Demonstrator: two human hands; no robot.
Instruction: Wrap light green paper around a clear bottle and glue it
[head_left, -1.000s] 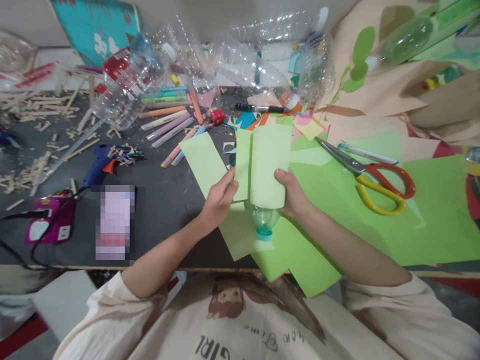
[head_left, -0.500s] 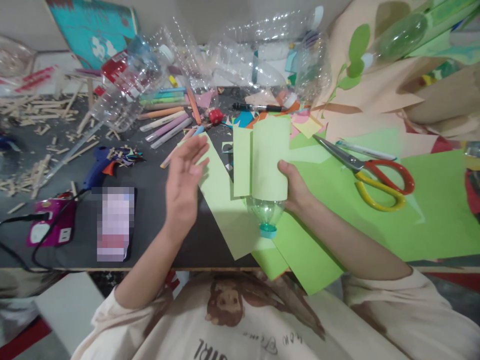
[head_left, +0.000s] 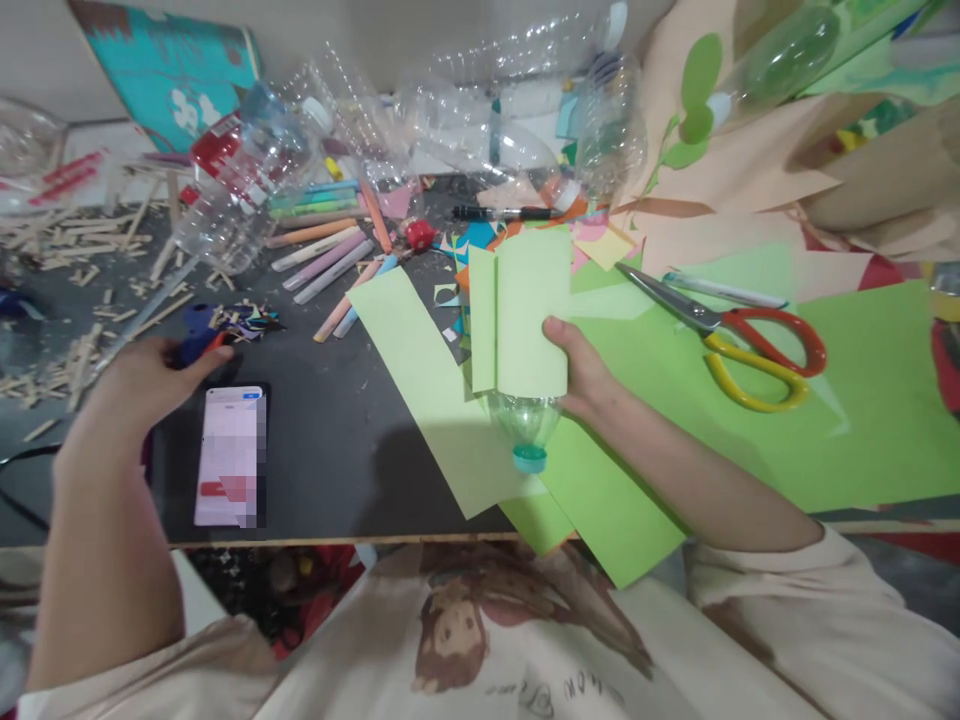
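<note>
Scissors point(head_left: 739, 345) on green paper point(head_left: 862, 400), phone point(head_left: 229, 456) on dark table point(head_left: 330, 450)

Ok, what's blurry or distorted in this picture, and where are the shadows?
Head view: the left hand by the glue gun is motion-blurred; the right hand with the paper-wrapped bottle is sharper. The phone screen is pixelated. Table edges bow, wide-angle. A soft shadow falls on the table left of the bottle.

Even, fairly bright indoor light falls from above, casting a soft shadow on the dark table point(head_left: 330, 470) under the wrapped bottle point(head_left: 525, 330). The left hand point(head_left: 127, 390) is smeared by motion blur. Edges bow outward with wide-angle distortion, and the clear bottles point(head_left: 480, 130) at the far side catch faint glare.
</note>
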